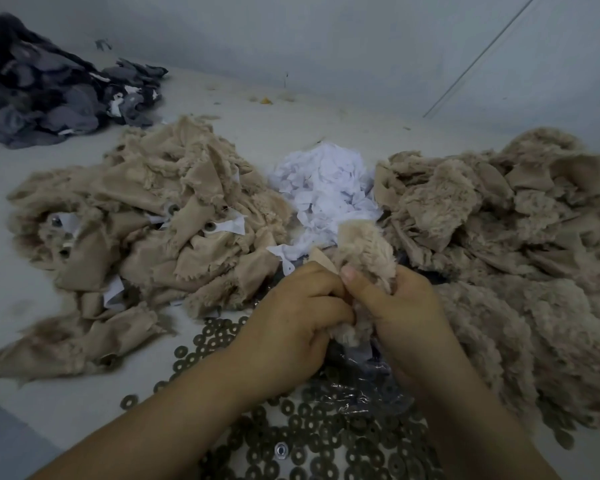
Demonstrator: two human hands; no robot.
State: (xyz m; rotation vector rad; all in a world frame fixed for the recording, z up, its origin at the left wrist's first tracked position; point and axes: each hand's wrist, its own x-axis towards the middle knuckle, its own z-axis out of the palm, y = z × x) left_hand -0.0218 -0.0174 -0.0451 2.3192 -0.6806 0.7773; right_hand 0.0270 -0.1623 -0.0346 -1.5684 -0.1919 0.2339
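Observation:
A small beige fur piece stands up between both hands at the centre front. My left hand grips its lower edge with curled fingers. My right hand pinches the same piece, thumb on top. What lies inside the fold between the hands is hidden. Several dark ring washers lie scattered on the table below my wrists, partly on a crinkled clear plastic bag.
A heap of beige fabric pieces with fitted eyes and white tags lies left. A fluffy beige heap lies right. White paper scraps are piled behind. Dark grey fabric sits far left on the white table.

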